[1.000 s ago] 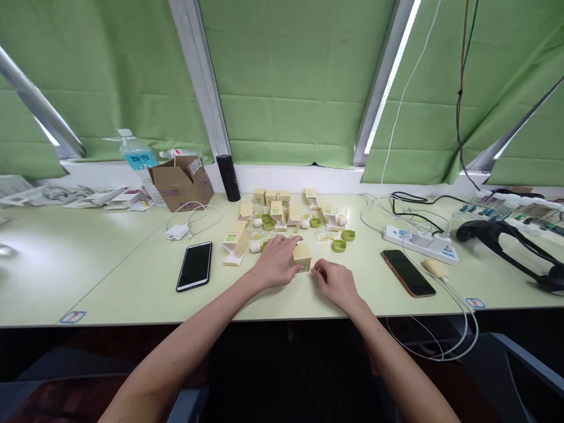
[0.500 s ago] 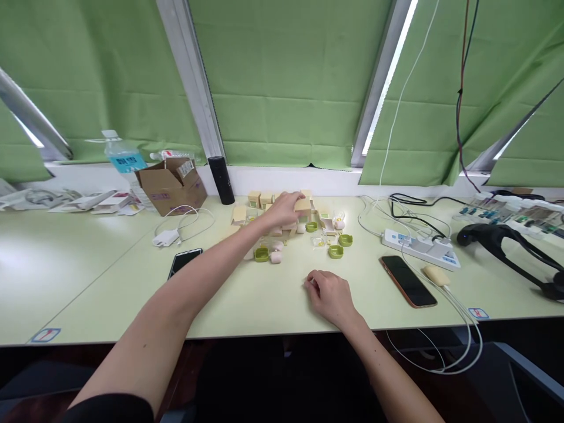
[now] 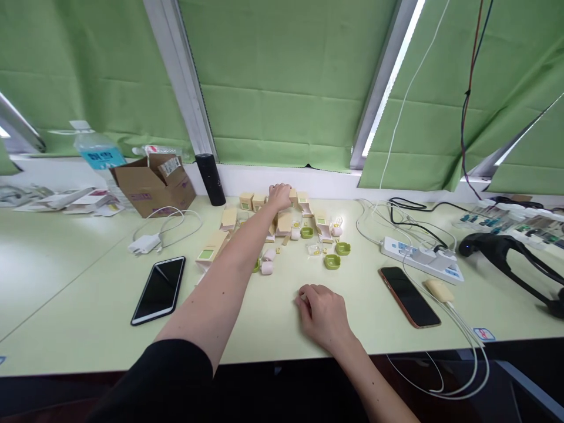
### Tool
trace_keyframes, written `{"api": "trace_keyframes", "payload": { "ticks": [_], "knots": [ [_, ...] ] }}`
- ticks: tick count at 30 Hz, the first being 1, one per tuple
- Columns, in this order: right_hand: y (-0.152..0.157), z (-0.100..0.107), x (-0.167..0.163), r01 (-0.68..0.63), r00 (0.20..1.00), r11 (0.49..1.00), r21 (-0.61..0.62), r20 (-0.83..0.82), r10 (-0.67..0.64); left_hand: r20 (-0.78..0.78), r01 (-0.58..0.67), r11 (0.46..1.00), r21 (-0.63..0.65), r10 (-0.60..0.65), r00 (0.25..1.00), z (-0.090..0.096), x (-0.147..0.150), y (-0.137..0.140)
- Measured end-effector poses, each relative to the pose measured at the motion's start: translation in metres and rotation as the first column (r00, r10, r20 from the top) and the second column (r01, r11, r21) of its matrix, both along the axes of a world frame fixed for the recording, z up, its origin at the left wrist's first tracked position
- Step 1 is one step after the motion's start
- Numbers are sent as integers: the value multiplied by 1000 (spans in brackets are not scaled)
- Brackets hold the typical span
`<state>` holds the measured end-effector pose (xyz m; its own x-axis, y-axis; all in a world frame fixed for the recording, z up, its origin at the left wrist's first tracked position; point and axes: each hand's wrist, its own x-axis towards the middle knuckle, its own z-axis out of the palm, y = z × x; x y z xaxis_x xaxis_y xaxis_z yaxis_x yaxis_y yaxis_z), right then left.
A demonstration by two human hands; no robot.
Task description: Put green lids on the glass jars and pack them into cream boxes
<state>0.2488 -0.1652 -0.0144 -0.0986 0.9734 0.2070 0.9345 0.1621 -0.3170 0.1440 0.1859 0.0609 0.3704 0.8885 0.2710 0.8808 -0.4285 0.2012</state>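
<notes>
My left hand (image 3: 279, 192) stretches to the back row of small beige boxes. Its fingers are closed at one beige box (image 3: 292, 197), partly hidden by the hand. Further beige boxes (image 3: 245, 201) stand to its left, and an open one (image 3: 284, 224) lies in front. My right hand (image 3: 324, 314) rests near the table's front, its fingers curled together; whatever they may hold is hidden. Between the hands lie green square dishes (image 3: 332, 261), pale pink rolls (image 3: 267, 268) and clear plastic pieces (image 3: 314, 249). My left forearm covers part of another green dish (image 3: 256, 266).
On the left are a phone (image 3: 159, 291), a white charger (image 3: 145, 243), a brown carton (image 3: 154, 188) and a black cylinder (image 3: 210, 179). A second phone (image 3: 409, 296), a power strip (image 3: 420, 258), cables and a black headset (image 3: 506, 247) lie on the right.
My left hand has moved back and slightly left with the beige box, to the rear row. My right hand stays on the table with curled fingers. The view has shifted a little.
</notes>
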Motion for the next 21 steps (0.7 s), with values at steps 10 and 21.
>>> {"api": "trace_keyframes", "payload": {
  "ticks": [10, 21],
  "knots": [
    [-1, 2, 1, -1, 1000, 999, -34, 9, 1, 52, -33, 999, 33, 31, 998, -11, -17, -9],
    [0, 10, 1, 1, 997, 995, -95, 79, 6, 328, 38, 992, 116, -74, 942, -18, -112, -132]
  ]
}}
